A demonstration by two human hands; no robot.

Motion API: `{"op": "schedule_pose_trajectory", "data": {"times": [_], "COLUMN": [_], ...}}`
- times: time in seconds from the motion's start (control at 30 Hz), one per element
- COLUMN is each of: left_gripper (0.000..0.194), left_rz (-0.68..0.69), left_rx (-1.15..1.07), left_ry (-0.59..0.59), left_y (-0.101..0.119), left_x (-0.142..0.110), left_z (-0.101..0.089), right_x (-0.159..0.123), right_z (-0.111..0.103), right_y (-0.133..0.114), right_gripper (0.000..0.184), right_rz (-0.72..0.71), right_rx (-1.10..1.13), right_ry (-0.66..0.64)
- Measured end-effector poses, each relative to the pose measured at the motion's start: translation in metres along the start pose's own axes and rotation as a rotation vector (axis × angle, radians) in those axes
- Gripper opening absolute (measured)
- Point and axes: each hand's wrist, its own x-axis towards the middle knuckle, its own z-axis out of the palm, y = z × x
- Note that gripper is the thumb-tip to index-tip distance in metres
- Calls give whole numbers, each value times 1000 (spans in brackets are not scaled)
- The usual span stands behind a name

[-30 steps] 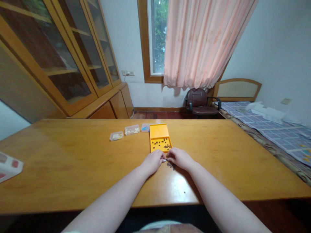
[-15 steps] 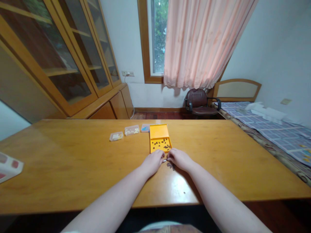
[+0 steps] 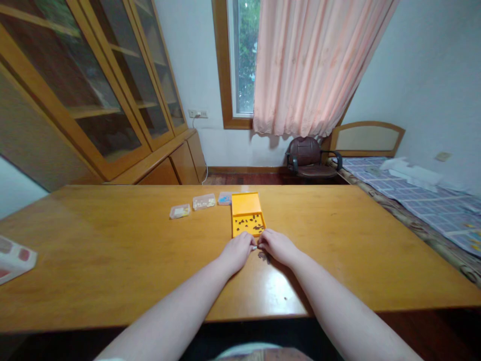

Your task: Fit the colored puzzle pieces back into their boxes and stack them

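Just in front of an open yellow box (image 3: 247,204), my left hand (image 3: 239,248) and my right hand (image 3: 277,245) almost meet at the fingertips. A tiny whitish piece (image 3: 255,247) shows at my left fingertips, which are pinched together. The fingers of my right hand are also closed, and whatever they hold is too small to make out. Small dark brown pieces (image 3: 246,221) lie scattered in the near half of the box. A dark brown assembled bit (image 3: 264,257) rests on the table beside my right hand.
Three clear plastic boxes stand left of the yellow one: one with pale yellow bits (image 3: 180,211), one with cream bits (image 3: 203,201), one with blue bits (image 3: 225,199). A white object with red patches (image 3: 17,259) sits at the table's left. One dark speck (image 3: 285,299) lies near the front edge.
My fingertips have shifted very slightly around the small piece between them. The box, the plastic containers and the dark bit on the table stay where they were.
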Motion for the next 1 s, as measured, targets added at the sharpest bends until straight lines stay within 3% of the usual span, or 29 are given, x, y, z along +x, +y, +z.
{"op": "schedule_pose_trajectory", "data": {"times": [0.3, 0.7, 1.0], "left_gripper": [11, 28, 17], "left_rz": [15, 113, 161], "left_rx": [37, 270, 319], "left_ry": [15, -1, -2], "left_y": [1, -2, -3], "left_x": [1, -2, -1], "left_z": [-4, -12, -10], "right_x": [5, 0, -3], "right_z": [1, -8, -19], "right_y": [4, 3, 13], "right_gripper": [3, 10, 16], "right_rz": [-9, -39, 42], "right_rx": [1, 96, 127], "right_ry": [110, 60, 151]}}
